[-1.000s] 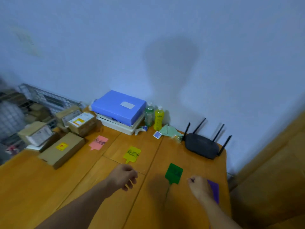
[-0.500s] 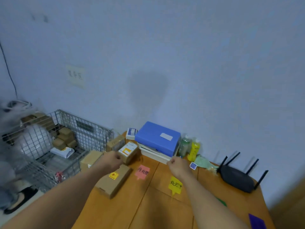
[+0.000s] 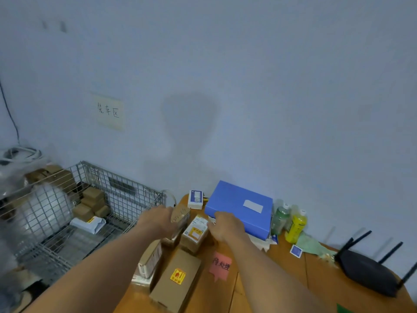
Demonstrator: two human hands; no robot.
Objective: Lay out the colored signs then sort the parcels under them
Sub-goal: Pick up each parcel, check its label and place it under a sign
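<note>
Head view: both arms reach over the wooden table [image 3: 282, 265] to the parcels at its far left. The left hand [image 3: 158, 220] lies on a brown parcel [image 3: 180, 216] — whether it grips, one cannot tell. The right hand [image 3: 226, 225] rests, fingers curled, between a labelled box [image 3: 194, 233] and the blue box [image 3: 239, 205]; its grip is unclear. A pink sign [image 3: 220, 265] lies flat beside the right forearm — a green sign's [image 3: 344, 309] corner shows at the bottom edge.
</note>
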